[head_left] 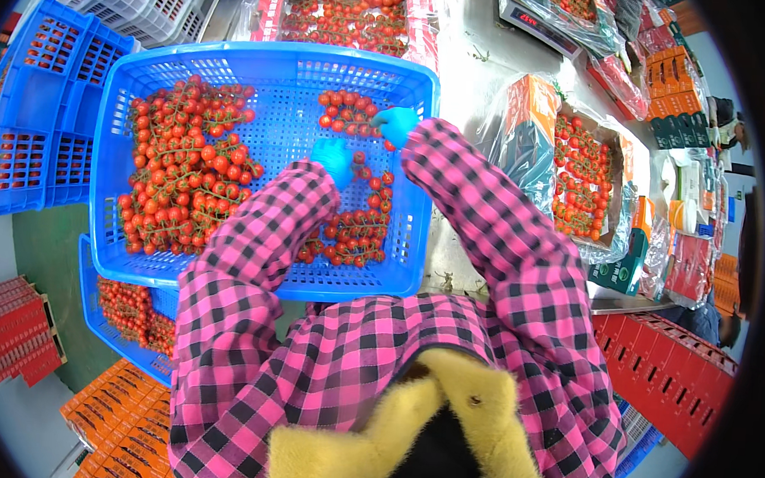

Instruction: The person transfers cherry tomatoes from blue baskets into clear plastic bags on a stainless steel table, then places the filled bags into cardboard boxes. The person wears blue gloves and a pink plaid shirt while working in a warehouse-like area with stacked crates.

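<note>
A blue plastic crate with slotted walls stands before me, holding cherry tomatoes on the vine. The big heap of cherry tomatoes fills its left part, and smaller bunches lie at the right. My right hand, in a blue glove, reaches over the crate's right part, its fingers pinched at the end of a cherry tomato vine. My left hand, gloved alike, is closed just below that bunch. Beside it are a few tomatoes; what its fingers hold is hidden.
An open carton of tomatoes stands beyond the crate, another carton at the right on the metal table. A scale is at the far right. Blue crates stand left, orange cartons lower left, red cartons lower right.
</note>
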